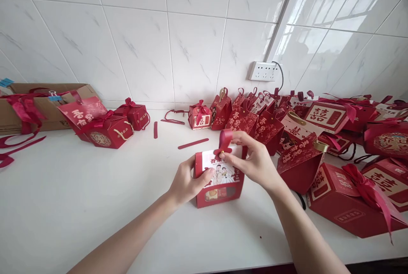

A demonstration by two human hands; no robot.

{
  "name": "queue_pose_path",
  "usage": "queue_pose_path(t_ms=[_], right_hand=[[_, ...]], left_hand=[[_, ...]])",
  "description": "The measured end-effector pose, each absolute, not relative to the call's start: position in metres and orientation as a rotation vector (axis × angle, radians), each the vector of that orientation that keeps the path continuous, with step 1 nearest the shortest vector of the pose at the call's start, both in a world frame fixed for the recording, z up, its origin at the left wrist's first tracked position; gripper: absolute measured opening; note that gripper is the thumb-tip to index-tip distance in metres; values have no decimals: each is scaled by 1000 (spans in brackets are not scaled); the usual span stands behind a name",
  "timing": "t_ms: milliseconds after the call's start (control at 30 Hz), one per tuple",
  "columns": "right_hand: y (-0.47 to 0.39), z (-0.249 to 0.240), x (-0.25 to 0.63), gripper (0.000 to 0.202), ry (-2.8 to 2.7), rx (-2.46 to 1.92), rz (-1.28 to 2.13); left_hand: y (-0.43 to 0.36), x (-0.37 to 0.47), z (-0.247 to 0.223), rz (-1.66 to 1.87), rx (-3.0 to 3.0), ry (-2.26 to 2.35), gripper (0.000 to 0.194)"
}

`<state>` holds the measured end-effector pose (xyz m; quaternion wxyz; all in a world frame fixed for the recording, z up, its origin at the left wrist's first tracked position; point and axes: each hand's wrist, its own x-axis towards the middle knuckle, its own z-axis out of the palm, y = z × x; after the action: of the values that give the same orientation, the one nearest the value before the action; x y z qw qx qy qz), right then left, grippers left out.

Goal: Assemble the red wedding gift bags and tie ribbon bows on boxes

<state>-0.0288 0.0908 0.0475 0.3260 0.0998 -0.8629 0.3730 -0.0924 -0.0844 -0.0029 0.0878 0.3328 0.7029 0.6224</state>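
A red gift box (219, 195) with a white printed front flap and an oval window stands on the white table. My left hand (188, 182) grips its left side, thumb on the printed front and fingers hidden behind. At the box's top right, my right hand (251, 157) pinches the red strap loop (225, 139) near a small gold fastener, thumb in front and index finger behind. The loop stands up from the top edge.
Many red boxes (360, 197) crowd the right side. Behind lie loose red strips (193, 143) and a small bowed box (200, 114). More red boxes (110, 131) and a cardboard carton (47, 114) with ribbons stand left. A power strip (264, 71) is on the tiled wall.
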Motion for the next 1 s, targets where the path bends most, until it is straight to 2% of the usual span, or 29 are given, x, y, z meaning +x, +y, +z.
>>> queue_pose_path(t_ms=[67,133,200,267,300,367,433,467,533,633,767,1000], right_hand=[[83,42,-32,33,-2122,187,768],[73,36,-35,37,-2104,180,711],[63,31,-36,49,-2191,243,813],[57,28,-36,65,-2254,257,985],[57,27,-36,66,-2255,226,1062],[62,29,-37,48,-2192,129,1170],[71,32,-38,27,-2106,26,1252],[76,33,-38,24,-2066,-10,1308],[83,35,-39,23,-2015,-56,1489],[87,34,-40,23,-1968,-38,1739],[86,32,-41,20,-1977,89,1722],[91,33,-41,12,-2091,221,1634]], left_hand=[[-84,-94,-4,1939,963,2380,23],[-84,-96,-5,1986,943,2587,22],[-84,-97,-9,1935,1056,2667,26],[-84,-96,-13,1787,1365,2633,39],[-84,-95,-15,1698,1542,2584,45],[-84,-93,-19,1574,1823,2476,48],[-85,-93,-20,1603,1929,2489,38],[-85,-94,-19,1690,1900,2561,32],[-86,-97,-17,1955,1697,2711,29],[-87,-101,-10,2190,1252,2592,42],[-86,-99,-5,1984,994,2085,33],[-88,-96,-2,1966,1071,2076,23]])
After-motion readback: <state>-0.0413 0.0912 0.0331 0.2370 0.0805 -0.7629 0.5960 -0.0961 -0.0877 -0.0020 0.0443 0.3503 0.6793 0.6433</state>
